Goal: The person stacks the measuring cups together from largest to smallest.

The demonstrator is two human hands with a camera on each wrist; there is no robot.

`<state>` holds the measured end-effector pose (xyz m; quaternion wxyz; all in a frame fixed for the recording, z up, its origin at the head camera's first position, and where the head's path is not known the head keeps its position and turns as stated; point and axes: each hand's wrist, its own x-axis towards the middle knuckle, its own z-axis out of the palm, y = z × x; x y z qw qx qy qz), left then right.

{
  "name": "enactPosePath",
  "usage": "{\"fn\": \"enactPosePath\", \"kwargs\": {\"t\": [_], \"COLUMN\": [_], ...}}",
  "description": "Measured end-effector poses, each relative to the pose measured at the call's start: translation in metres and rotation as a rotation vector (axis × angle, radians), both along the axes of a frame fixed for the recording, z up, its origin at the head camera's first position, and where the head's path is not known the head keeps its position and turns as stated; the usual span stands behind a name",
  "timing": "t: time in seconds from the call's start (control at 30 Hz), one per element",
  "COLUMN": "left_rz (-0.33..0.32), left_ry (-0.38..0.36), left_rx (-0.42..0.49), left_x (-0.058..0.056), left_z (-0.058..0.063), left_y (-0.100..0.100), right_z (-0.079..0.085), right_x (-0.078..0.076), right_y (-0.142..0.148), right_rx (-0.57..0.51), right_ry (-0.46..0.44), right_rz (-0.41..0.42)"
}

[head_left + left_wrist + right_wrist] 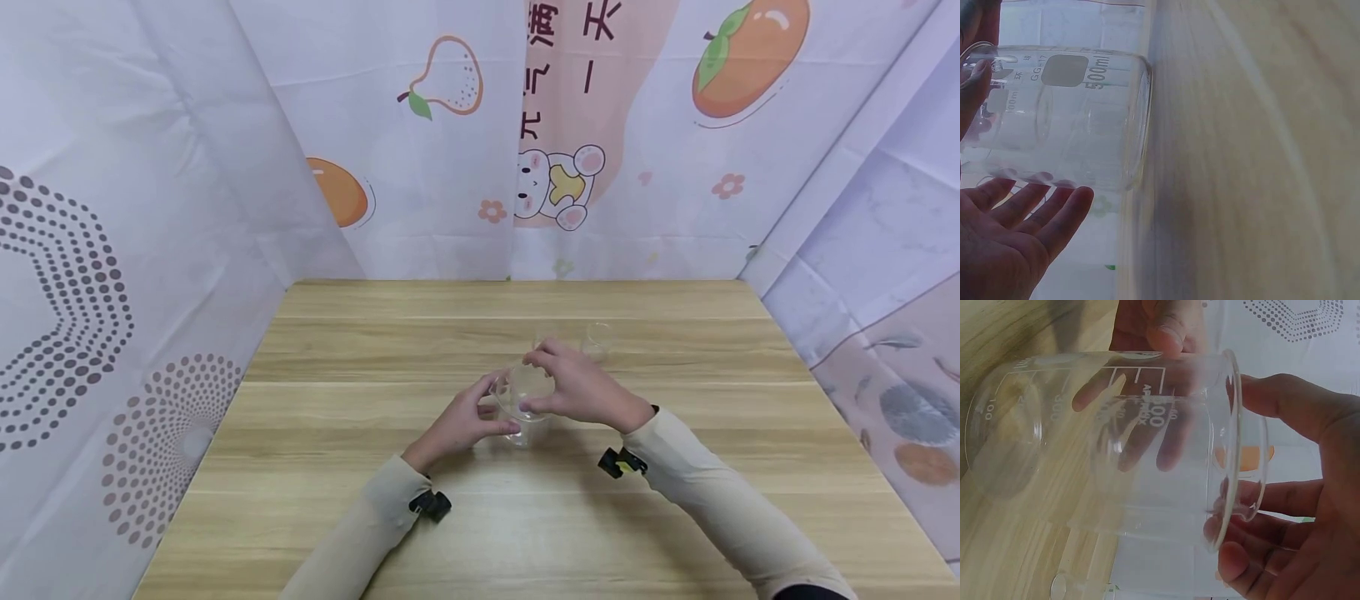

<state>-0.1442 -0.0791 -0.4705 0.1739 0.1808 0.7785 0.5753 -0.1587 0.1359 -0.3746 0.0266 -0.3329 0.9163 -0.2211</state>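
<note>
a person in cream sleeves (693, 483) works near the middle of the head frame, both hands busy with glass. the left hand (465, 425) is curled round the side of the large beaker (1100, 119), marked 500ml, which stands upright; i can't tell whether its base touches the wooden surface (510, 533). the right hand (585, 387) pinches the small beaker (1252, 450) near its rim, fingers and thumb bent. that one sits mostly inside the large beaker, its rim poking out past the other's. just above the right hand in the head frame, another glass (597, 340) stands on the surface. across the top hangs a fruit-printed curtain (435, 208).
</note>
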Motion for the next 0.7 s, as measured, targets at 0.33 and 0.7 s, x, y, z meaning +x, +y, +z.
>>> {"fn": "enactPosePath", "kwargs": {"t": [0.33,0.7], "left_rz": [-0.005,-0.014], "left_ry": [0.012,0.016], "left_rx": [-0.021,-0.011], "left_x": [0.0,0.0], "left_z": [0.002,-0.001], "left_y": [-0.001,-0.002], "right_z": [0.002,0.001], "right_x": [0.001,0.001], "right_y": [-0.007,-0.015], "right_rx": [0.111,0.215], "right_ry": [0.06,0.073], "right_rz": [0.024,0.026]}}
